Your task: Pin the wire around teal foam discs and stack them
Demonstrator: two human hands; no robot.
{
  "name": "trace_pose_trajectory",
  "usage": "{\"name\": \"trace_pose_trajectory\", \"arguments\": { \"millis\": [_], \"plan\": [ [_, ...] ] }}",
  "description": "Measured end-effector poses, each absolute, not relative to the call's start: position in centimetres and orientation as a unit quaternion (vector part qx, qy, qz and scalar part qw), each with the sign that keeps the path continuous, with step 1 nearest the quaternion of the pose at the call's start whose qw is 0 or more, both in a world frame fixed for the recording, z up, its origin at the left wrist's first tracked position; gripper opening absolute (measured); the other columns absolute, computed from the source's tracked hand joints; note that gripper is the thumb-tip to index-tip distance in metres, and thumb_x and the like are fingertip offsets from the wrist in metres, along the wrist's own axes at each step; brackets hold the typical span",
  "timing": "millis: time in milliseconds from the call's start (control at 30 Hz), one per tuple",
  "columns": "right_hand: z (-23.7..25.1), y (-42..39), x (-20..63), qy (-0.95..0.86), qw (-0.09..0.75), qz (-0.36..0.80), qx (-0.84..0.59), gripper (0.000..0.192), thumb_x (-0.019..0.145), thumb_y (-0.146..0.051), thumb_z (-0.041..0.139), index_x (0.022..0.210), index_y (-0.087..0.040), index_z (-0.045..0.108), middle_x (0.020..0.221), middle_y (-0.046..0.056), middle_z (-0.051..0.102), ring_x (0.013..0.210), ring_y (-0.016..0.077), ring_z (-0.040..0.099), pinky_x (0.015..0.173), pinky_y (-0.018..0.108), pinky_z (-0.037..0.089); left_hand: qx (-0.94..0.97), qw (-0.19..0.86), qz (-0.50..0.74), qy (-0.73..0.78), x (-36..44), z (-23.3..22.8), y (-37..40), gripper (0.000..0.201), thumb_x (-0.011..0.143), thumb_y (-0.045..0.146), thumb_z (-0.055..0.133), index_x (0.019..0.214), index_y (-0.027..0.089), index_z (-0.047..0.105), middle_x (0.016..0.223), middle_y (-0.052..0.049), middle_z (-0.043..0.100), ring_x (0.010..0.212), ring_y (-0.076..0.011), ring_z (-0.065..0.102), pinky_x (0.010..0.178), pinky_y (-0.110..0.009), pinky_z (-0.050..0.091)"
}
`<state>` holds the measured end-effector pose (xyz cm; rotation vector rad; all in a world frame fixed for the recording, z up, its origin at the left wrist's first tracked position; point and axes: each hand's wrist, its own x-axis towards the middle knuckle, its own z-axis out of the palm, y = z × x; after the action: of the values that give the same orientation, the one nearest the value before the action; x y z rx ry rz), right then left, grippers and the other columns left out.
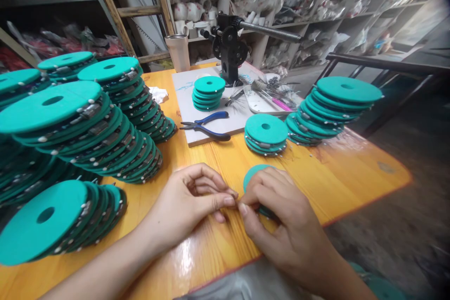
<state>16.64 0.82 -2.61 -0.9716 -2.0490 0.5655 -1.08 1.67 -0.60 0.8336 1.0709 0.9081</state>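
While the right hand [277, 211] presses a teal disc [253, 174] against the tabletop [337, 173], its fingers meet the left hand's [191, 199] pinched fingers at the disc's near edge — something tiny, unseen. Steady, small motions seem best.

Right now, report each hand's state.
Left hand: fingertips pinched shut; what they pinch cannot be told.
Right hand: closed on the teal disc.

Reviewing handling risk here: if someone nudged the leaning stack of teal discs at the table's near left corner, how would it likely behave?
The leaning stack of teal discs already fans sideways, so a push would probably slide more discs off. Each disc looks thin and foam-like, likely light. Being flat, they seem unlikely to roll.
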Motion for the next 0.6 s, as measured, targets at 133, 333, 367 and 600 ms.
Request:
{"name": "trace_pose_trajectory", "arguments": {
  "millis": [133,333,367,600],
  "plan": [
    [-2.7,0.8,16.7,-0.809,0.390,0.223,-0.379,0.016,0.087,-0.011,0.047,0.071,-0.013,0.052,0.073,0.002,0.049,0.075,0.0132,0.040,0.071,0.028,0.025,0.380,0.683,0.402,0.478,-1.1,-0.6,1.7,0.036,0.059,0.021,0.088,0.071,0.009,0.056,0.070,-0.007,0.073,0.055,-0.0115,0.067,0.048,-0.017,0.054],
    [-2.8,0.8,16.8,-0.812,0.376,0.236,-0.378,0.023,0.096,-0.015,0.044,0.075,-0.012,0.053,0.077,0.002,0.051,0.077,0.0135,0.041,0.073,0.029,0.026,0.446,0.621,0.411,0.497,-1.2,-0.5,1.3,0.024,0.068,0.020,0.081,0.083,0.011,0.065,0.073,-0.004,0.073,0.054,-0.0095,0.066,0.050,-0.016,0.055],
    [-2.8,0.8,16.9,-0.811,0.377,0.237,-0.379,0.023,0.096,-0.015,0.044,0.075,-0.012,0.053,0.078,0.002,0.051,0.078,0.0134,0.042,0.074,0.029,0.026,0.471,0.599,0.410,0.501,-1.3,-0.6,1.1,0.022,0.071,0.020,0.079,0.088,0.012,0.068,0.075,-0.003,0.074,0.056,-0.0097,0.067,0.051,-0.015,0.055],
    [-3.0,0.9,17.1,-0.811,0.375,0.235,-0.381,0.021,0.097,-0.016,0.045,0.078,-0.013,0.055,0.079,0.003,0.052,0.079,0.0145,0.043,0.074,0.029,0.028,0.664,0.434,0.390,0.467,-1.9,-0.6,0.7,0.008,0.081,0.015,0.067,0.078,0.017,0.074,0.081,-0.003,0.076,0.074,-0.0118,0.071,0.067,-0.017,0.056]
  ]
}}
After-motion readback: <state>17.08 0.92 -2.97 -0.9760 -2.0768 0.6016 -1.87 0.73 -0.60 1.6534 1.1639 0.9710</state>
